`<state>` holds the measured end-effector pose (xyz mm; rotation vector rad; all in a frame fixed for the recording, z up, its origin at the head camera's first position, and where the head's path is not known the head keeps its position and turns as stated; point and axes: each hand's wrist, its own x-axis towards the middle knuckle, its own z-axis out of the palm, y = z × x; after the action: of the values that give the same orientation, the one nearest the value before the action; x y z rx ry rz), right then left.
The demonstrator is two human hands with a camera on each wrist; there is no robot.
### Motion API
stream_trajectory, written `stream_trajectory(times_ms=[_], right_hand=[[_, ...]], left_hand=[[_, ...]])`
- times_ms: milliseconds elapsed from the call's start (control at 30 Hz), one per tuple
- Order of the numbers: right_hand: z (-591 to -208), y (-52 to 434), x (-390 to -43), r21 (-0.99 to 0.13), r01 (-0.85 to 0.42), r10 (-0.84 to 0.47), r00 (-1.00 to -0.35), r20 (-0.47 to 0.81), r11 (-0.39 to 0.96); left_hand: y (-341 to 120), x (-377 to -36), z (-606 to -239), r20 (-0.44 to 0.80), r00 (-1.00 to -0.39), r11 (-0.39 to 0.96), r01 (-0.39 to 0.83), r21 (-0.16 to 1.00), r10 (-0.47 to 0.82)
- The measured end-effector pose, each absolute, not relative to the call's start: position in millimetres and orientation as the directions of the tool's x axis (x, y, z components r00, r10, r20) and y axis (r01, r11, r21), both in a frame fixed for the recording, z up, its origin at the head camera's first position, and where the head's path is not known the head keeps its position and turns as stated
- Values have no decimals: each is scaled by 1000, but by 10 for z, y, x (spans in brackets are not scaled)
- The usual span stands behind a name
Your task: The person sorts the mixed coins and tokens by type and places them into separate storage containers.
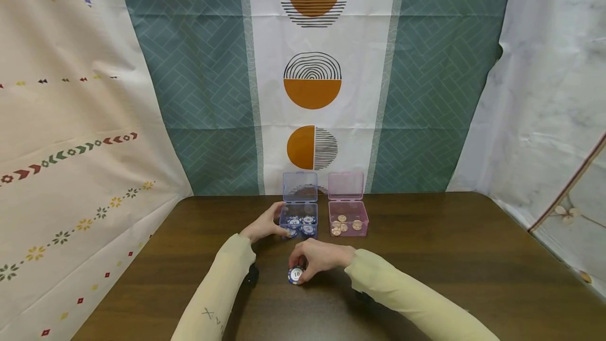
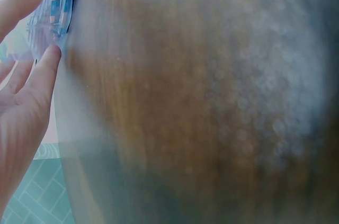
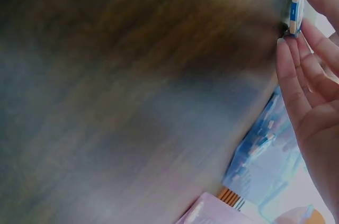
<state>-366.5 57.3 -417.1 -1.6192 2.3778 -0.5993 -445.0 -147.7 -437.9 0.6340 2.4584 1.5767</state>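
Observation:
In the head view a see-through blue plastic box (image 1: 300,224) with its lid up holds several blue-and-white poker chips (image 1: 308,230). My left hand (image 1: 264,225) grips the box's left side, thumb at the front and fingers along the side and back. In the left wrist view the fingertips (image 2: 52,53) lie against the clear wall. Closer to me, my right hand (image 1: 323,257) pinches a single poker chip (image 1: 295,275) marked 10 between thumb and fingers. That chip (image 3: 294,9) appears edge-on in the right wrist view, at the fingertips.
Right of the blue box stands a see-through pink plastic box (image 1: 365,218), lid raised, with several copper-coloured coins (image 1: 343,227) inside. Both stand near the back edge of the dark wooden table (image 1: 426,246). A patterned cloth (image 1: 203,93) hangs behind it.

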Motion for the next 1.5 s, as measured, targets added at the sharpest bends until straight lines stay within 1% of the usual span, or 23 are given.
stream_trajectory(times_ms=[100,233,467,567,700,833,900,1100,1267,1400,1500], right_hand=[[-4159,567,-3670,-417,-853,-926,-372,66,313],[-4149,573,-3669,-395,-860,-923,-379,70,323],[-4136,633,-3703,-437,-840,-902,-412,132,320],[-4103,669,-3728,-461,-826,-885,-437,160,324],[-4031,724,-3751,-519,-783,-853,-492,177,344],[-3964,772,-3779,-547,-754,-818,-539,199,364],[-3940,790,-3796,-540,-754,-805,-552,215,373],[-3878,821,-3849,-530,-759,-792,-562,241,377],[-3811,847,-3941,-509,-751,-759,-598,255,420],[-3735,859,-4039,-472,-776,-747,-589,308,418],[-3677,861,-4088,-459,-778,-732,-597,328,428]], left_hand=[[-1476,-4417,-4337,94,-902,366,265,892,421],[-1484,-4391,-4320,91,-899,367,265,892,429],[-1480,-4456,-4398,99,-910,383,265,885,403],[-1480,-4452,-4393,97,-914,382,259,887,393],[-1481,-4433,-4381,89,-918,380,247,892,387],[-1482,-4426,-4377,87,-916,379,246,892,391],[-1483,-4432,-4383,94,-914,374,253,892,394],[-1487,-4445,-4395,89,-915,378,250,891,394],[-1489,-4454,-4411,81,-913,382,247,891,400],[-1485,-4437,-4402,82,-912,378,246,893,401],[-1486,-4417,-4383,75,-914,387,242,890,399]])
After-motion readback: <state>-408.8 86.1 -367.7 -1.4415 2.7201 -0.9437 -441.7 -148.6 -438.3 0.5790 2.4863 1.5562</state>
